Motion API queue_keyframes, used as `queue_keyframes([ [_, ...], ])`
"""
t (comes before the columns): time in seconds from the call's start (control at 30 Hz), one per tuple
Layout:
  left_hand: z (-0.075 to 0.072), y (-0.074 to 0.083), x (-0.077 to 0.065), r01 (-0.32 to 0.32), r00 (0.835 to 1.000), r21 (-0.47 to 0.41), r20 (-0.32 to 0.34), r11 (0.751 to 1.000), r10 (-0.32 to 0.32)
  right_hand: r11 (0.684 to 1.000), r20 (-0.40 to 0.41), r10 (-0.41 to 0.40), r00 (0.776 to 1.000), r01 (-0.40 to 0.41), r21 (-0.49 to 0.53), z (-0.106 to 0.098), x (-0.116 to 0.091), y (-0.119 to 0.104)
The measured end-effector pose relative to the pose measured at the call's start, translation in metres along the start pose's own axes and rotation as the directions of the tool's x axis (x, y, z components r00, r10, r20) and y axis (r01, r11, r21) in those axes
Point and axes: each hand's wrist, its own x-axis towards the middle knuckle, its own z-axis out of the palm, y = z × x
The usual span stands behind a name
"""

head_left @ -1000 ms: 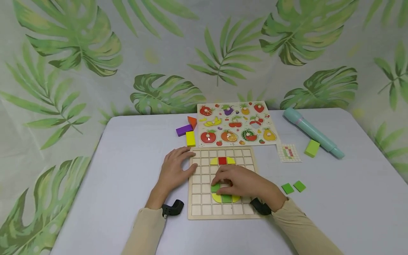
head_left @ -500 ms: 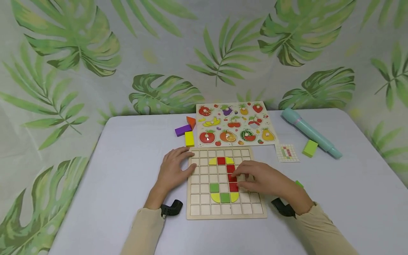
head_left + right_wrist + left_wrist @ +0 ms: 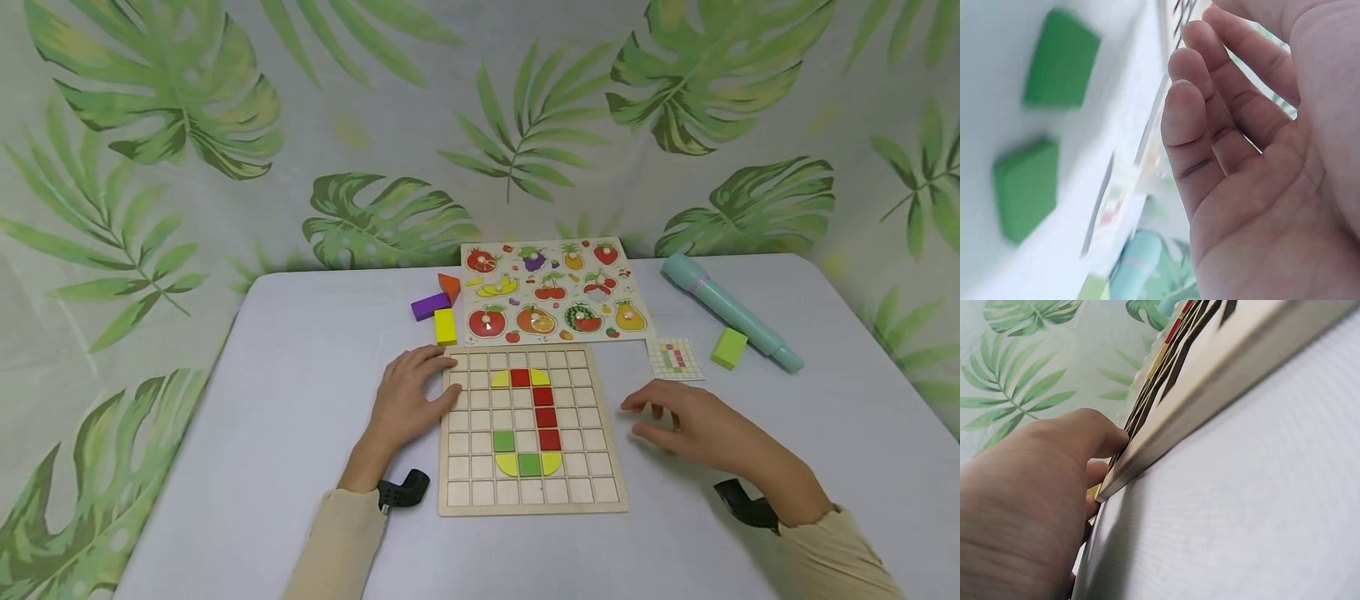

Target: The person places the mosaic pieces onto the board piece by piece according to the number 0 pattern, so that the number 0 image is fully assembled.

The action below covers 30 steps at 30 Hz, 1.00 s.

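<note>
A wooden grid board (image 3: 480, 493) lies on the table. Set in it are red square tiles (image 3: 544, 417), green square tiles (image 3: 504, 441) and yellow rounded-corner tiles (image 3: 507, 465), forming a loop with bare cells on its left side. My left hand (image 3: 410, 398) rests at the board's left edge, its thumb over the rim in the left wrist view. My right hand (image 3: 697, 423) hovers right of the board with fingers loosely bent and nothing in them. Two loose green tiles, one (image 3: 1063, 59) beside the other (image 3: 1027, 190), show in the right wrist view; the hand hides them from the head view.
Behind the board lies a fruit puzzle (image 3: 555, 292). A small pattern card (image 3: 676, 359), a light green block (image 3: 729, 348) and a teal microphone-shaped toy (image 3: 731, 310) are at the back right. Purple (image 3: 430, 307), yellow (image 3: 446, 327) and orange (image 3: 449, 287) blocks sit back left.
My right hand has moved right, off the green tile on the board and past the red column, to the table beside the board. The left hand has stayed put.
</note>
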Motion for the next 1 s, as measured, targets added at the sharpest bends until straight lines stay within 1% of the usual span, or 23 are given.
queue_keyframes([
  [0.2, -0.001, 0.001, 0.0, 0.003, 1.0, -0.003, 0.001, 1.0, -0.002, 1.0, -0.052, 0.0, 0.999, 0.0, -0.013, -0.003, -0.018, 0.017],
  [0.3, -0.001, 0.001, 0.0, 0.002, 1.0, -0.007, -0.003, 1.0, -0.002, 1.0, -0.064, -0.002, 0.998, 0.001, -0.017, -0.004, -0.025, 0.025],
  [0.37, -0.002, 0.001, 0.0, 0.0, 1.0, -0.009, -0.006, 1.0, 0.0, 1.0, -0.056, 0.011, 0.998, -0.012, -0.015, -0.005, -0.029, 0.029],
  [0.5, -0.002, 0.002, 0.0, -0.004, 1.0, -0.013, -0.009, 1.0, 0.004, 0.999, -0.013, 0.046, 0.999, -0.046, -0.006, -0.006, -0.036, 0.035],
  [0.57, -0.003, 0.002, 0.0, -0.004, 1.0, -0.012, -0.008, 1.0, 0.004, 0.999, -0.009, 0.038, 0.999, -0.038, -0.005, -0.006, -0.038, 0.037],
  [0.77, -0.003, 0.002, 0.0, -0.001, 1.0, -0.012, -0.005, 1.0, 0.001, 0.999, -0.044, -0.046, 0.998, 0.046, -0.012, -0.003, -0.04, 0.041],
  [1.0, 0.0, 0.0, 0.0, 0.0, 1.0, -0.013, -0.005, 1.0, 0.0, 0.998, -0.051, -0.036, 0.998, 0.034, -0.043, 0.002, -0.038, 0.042],
])
